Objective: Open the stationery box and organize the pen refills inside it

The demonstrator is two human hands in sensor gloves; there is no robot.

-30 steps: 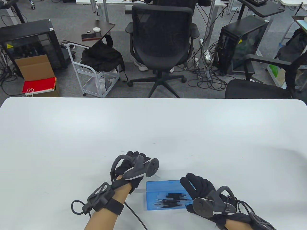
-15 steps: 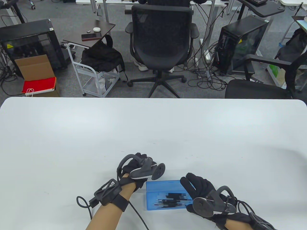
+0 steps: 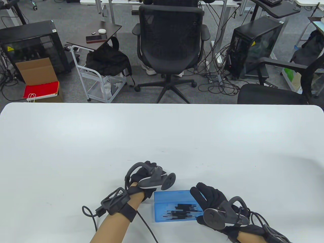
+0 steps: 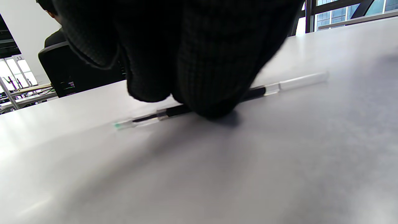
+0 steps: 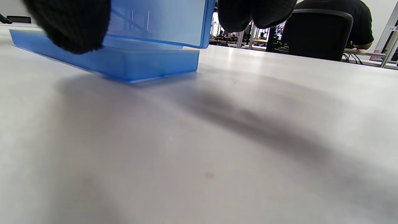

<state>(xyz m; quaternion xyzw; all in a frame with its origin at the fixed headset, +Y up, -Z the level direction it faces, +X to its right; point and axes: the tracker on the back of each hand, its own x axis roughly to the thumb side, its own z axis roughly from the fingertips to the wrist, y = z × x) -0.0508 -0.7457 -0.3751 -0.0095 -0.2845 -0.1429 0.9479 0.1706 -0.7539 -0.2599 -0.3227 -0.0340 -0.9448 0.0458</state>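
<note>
Pen refill: one pen refill (image 4: 279,86) lay flat on the white table (image 3: 162,136), at about 10 o'clock from the box and just beside it.
Handling: I judged it light, thin, smooth and apt to roll; you would do best to pinch it mid-barrel, at the dark section.
Left hand: your left hand (image 3: 141,177) had its fingertips (image 4: 214,105) down on the refill's middle; whether they pinched or only pressed, I could not tell.
Stationery box: the blue translucent stationery box (image 3: 174,206) sat at 6 o'clock on the table, lid raised.
Right hand: your right hand (image 3: 212,200) held that lid up at the box's 3 o'clock end, fingers curled over its edge.
</note>
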